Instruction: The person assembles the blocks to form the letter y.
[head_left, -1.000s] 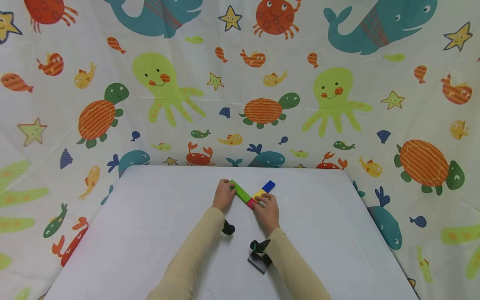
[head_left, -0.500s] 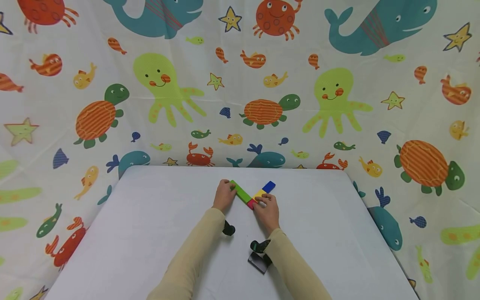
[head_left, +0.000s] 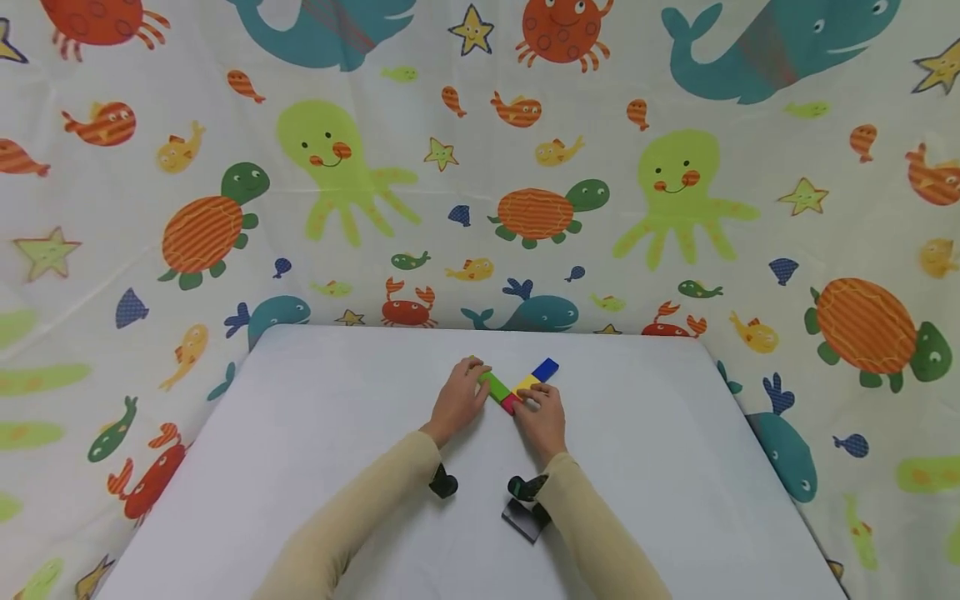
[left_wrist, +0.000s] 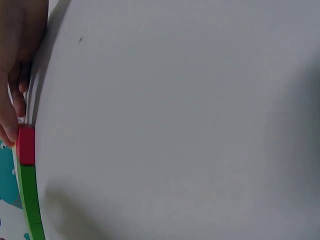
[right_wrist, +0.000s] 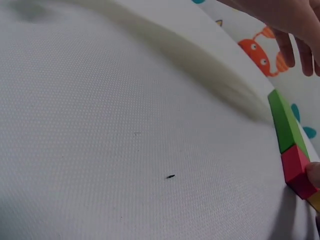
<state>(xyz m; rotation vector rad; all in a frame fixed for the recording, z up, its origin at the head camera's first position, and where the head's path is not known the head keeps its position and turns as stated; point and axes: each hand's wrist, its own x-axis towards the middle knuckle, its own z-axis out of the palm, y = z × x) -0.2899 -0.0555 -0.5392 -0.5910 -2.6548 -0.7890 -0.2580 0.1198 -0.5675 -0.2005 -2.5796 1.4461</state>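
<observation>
A V-shaped row of coloured blocks lies on the white table. Its left arm is green blocks (head_left: 497,387), with a seam showing in the left wrist view; a red block (head_left: 509,403) forms the corner. Yellow (head_left: 527,383) and blue (head_left: 546,369) blocks make up the right arm. My right hand (head_left: 545,422) pinches the red block at the corner, its thumb (right_wrist: 314,174) against the red face; its other fingertips are partly hidden. Over the green blocks hovers my left hand (head_left: 457,402), its loose fingers apart from them in the right wrist view.
The white table (head_left: 337,400) reaches back to a cloth (head_left: 420,200) printed with sea animals. A small dark flat object (head_left: 525,521) shows beside the right wrist. Black wrist cameras (head_left: 444,483) hang under both sleeves.
My left hand has come off the far end of the green blocks and lifted slightly to the right. The right hand stays at the red corner block. The head view has shifted a little.
</observation>
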